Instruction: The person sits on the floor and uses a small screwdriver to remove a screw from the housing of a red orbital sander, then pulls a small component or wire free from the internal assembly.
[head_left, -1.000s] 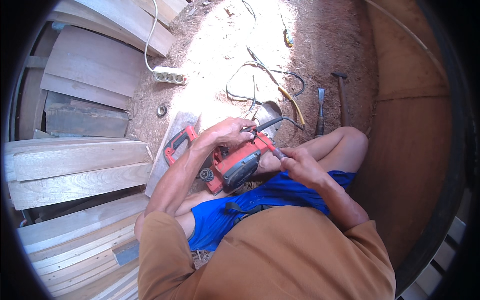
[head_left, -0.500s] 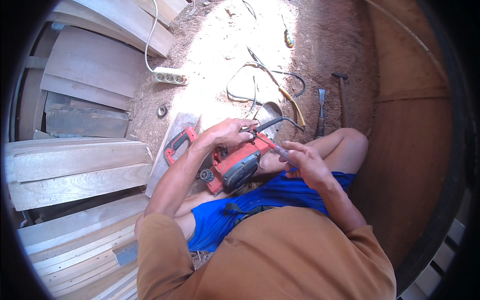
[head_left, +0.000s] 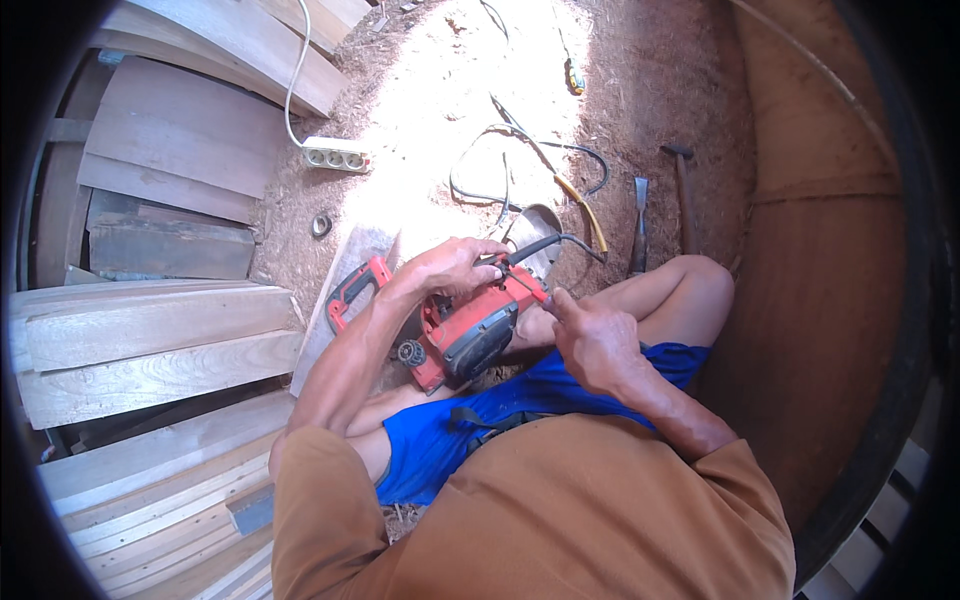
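Note:
A red and black electric planer (head_left: 478, 328) rests tilted against my crossed legs, its black knob toward me and its red-framed handle to the left. My left hand (head_left: 452, 268) is closed on its far end, fingers beside the spot where the black power cord (head_left: 538, 248) leaves the body. From the right, my right hand (head_left: 600, 348) grips a screwdriver (head_left: 543, 298), whose handle is mostly hidden in the fist. Its thin shaft points at the planer's end near my left fingertips; the tip's exact contact is too small to tell.
Stacked boards (head_left: 160, 320) line the left side. On the dusty ground lie a white power strip (head_left: 335, 157), a tape roll (head_left: 321, 225), a chisel (head_left: 640, 215), a hammer (head_left: 686, 190) and a yellow-handled tool (head_left: 575, 78). A round metal piece (head_left: 537, 228) sits beyond the planer.
My right hand has turned over and closed around the screwdriver handle, where its fingers were more spread before. The planer and my left hand have barely moved.

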